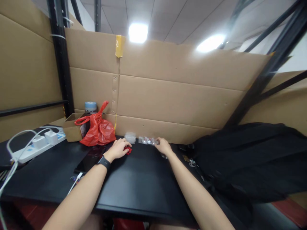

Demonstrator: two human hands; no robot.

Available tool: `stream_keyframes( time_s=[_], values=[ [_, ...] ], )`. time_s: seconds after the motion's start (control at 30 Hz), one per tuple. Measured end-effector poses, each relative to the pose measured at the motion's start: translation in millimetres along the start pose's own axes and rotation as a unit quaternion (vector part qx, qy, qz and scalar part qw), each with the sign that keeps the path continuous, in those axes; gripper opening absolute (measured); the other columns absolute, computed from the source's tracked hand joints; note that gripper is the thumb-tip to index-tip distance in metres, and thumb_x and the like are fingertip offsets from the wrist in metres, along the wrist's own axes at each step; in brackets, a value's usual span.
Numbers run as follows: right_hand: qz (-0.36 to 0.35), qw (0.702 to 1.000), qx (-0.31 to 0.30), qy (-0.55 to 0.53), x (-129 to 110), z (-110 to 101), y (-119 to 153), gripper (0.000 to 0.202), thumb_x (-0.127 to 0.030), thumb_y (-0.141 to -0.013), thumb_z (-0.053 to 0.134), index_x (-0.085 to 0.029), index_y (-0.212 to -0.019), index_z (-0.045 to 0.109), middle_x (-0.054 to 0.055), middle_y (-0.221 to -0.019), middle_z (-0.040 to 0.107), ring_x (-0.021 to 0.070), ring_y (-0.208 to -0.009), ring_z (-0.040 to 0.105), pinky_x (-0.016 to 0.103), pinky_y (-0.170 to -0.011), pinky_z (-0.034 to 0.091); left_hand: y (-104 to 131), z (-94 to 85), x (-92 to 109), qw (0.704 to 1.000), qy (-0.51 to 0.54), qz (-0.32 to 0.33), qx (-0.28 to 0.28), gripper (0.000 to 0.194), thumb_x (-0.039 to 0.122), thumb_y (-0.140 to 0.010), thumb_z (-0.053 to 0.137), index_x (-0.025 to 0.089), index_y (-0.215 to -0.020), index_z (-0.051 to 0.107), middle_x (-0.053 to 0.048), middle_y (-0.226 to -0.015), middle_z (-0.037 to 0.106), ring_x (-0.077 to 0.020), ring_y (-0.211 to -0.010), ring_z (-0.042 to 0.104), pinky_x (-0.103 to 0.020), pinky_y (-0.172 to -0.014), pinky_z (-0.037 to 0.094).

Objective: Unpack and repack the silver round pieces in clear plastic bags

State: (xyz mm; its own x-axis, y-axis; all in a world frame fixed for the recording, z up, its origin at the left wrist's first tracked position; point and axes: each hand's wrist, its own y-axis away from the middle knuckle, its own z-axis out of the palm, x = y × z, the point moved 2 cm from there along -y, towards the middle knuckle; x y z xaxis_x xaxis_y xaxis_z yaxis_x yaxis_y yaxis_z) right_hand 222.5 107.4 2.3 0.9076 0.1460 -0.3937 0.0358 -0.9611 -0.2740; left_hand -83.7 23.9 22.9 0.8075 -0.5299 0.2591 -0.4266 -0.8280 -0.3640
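My left hand (119, 149), with a dark watch on its wrist, is at the back of the black desk, fingers curled over a small crumpled red piece (129, 150). The red piece's exact kind is unclear. Toward the back right, my right hand (164, 147) has its fingertips closed on the end of a row of clear plastic packets (147, 141) with shiny round contents. A small clear, shiny item (164, 156) shows partly beneath that hand. Between the hands, near the cardboard wall, lies a whitish translucent stack (130, 138), its kind hard to make out.
A tied red plastic bag (98, 131) stands beside an open cardboard box (73, 129) and a blue-lidded jar (90, 107). At left are a dark tablet (90, 159) and a white power strip (28, 151) with cables. Black cloth (249, 159) covers the right side.
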Motion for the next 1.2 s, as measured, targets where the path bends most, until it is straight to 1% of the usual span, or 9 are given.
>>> stream_keyframes(
  time_s=[0.1,0.17,0.23,0.37,0.67,0.8,0.93,1.07,1.2],
  values=[
    [-0.025,0.998,-0.057,-0.029,26.2,-13.6,18.2,0.035,-0.032,-0.07,0.078,-0.019,-0.102,0.071,0.008,-0.098,0.069,0.0198,-0.087,0.067,0.03,-0.082,0.049,-2.2,5.4,5.7,1.0,-0.022,0.0,0.01,0.016,0.031,-0.085,0.062,0.026,-0.1,0.069,-0.006,-0.106,0.062,-0.0249,-0.103,0.056,-0.037,-0.089,0.041],
    [-0.043,0.993,-0.095,-0.055,39.9,-21.7,28.3,0.043,-0.031,-0.065,0.082,-0.019,-0.105,0.07,0.005,-0.095,0.069,0.0177,-0.082,0.066,0.028,-0.079,0.049,-3.8,7.4,6.4,0.999,-0.034,-0.005,0.013,0.017,0.034,-0.08,0.069,0.025,-0.094,0.068,-0.006,-0.106,0.061,-0.0261,-0.104,0.055,-0.037,-0.088,0.041],
    [-0.059,0.989,-0.113,-0.072,47.0,-27.7,34.1,0.045,-0.025,-0.063,0.083,-0.02,-0.105,0.07,0.003,-0.095,0.07,0.0173,-0.083,0.065,0.028,-0.08,0.049,-5.6,8.7,4.1,0.999,-0.038,-0.011,0.011,0.02,0.034,-0.075,0.074,0.025,-0.092,0.068,-0.006,-0.108,0.06,-0.0264,-0.105,0.054,-0.037,-0.087,0.041],
    [-0.068,0.989,-0.107,-0.074,46.0,-32.3,35.0,0.039,-0.021,-0.061,0.083,-0.02,-0.098,0.072,0.003,-0.093,0.072,0.0181,-0.084,0.066,0.029,-0.081,0.048,-8.2,10.6,-1.6,0.999,-0.031,-0.016,0.01,0.018,0.035,-0.076,0.074,0.026,-0.09,0.071,-0.005,-0.107,0.059,-0.0257,-0.103,0.053,-0.038,-0.086,0.04],
    [-0.079,0.99,-0.053,-0.105,39.7,-37.1,34.0,0.037,-0.027,-0.065,0.082,-0.017,-0.099,0.072,0.005,-0.097,0.073,0.0167,-0.08,0.065,0.027,-0.077,0.048,-10.6,14.8,1.7,0.998,-0.061,0.017,-0.001,0.012,0.034,-0.084,0.066,0.03,-0.09,0.076,-0.006,-0.104,0.061,-0.0257,-0.103,0.048,-0.037,-0.082,0.036],
    [-0.077,0.987,-0.047,-0.132,36.1,-39.2,33.6,0.034,-0.027,-0.067,0.08,-0.017,-0.098,0.071,0.004,-0.094,0.073,0.0145,-0.072,0.065,0.026,-0.072,0.049,-11.5,12.7,7.2,0.997,-0.074,0.03,-0.001,0.014,0.033,-0.088,0.061,0.029,-0.087,0.075,-0.006,-0.104,0.061,-0.0255,-0.104,0.048,-0.037,-0.083,0.035],
    [-0.081,0.985,-0.034,-0.147,31.9,-40.0,34.1,0.033,-0.029,-0.067,0.079,-0.017,-0.096,0.071,0.003,-0.087,0.073,0.0139,-0.067,0.064,0.025,-0.068,0.048,-13.6,5.0,17.3,0.994,-0.089,0.053,0.028,0.016,0.029,-0.092,0.057,0.026,-0.087,0.072,-0.006,-0.104,0.059,-0.0244,-0.104,0.048,-0.037,-0.084,0.035],
    [-0.08,0.984,-0.034,-0.153,30.1,-39.6,34.7,0.034,-0.031,-0.066,0.079,-0.018,-0.096,0.071,0.002,-0.086,0.072,0.013,-0.064,0.062,0.025,-0.065,0.047,-13.0,0.7,21.6,0.991,-0.105,0.073,0.029,0.011,0.027,-0.085,0.065,0.025,-0.094,0.072,-0.006,-0.107,0.059,-0.0251,-0.105,0.048,-0.036,-0.084,0.035],
    [-0.091,0.984,-0.029,-0.149,28.6,-40.4,35.7,0.034,-0.03,-0.065,0.08,-0.018,-0.096,0.072,0.002,-0.086,0.072,0.0138,-0.066,0.061,0.026,-0.066,0.047,-12.0,6.1,19.7,0.988,-0.131,0.082,0.012,0.024,0.019,-0.079,0.066,0.027,-0.101,0.073,-0.007,-0.107,0.06,-0.0257,-0.103,0.048,-0.035,-0.079,0.035]
  ],
)
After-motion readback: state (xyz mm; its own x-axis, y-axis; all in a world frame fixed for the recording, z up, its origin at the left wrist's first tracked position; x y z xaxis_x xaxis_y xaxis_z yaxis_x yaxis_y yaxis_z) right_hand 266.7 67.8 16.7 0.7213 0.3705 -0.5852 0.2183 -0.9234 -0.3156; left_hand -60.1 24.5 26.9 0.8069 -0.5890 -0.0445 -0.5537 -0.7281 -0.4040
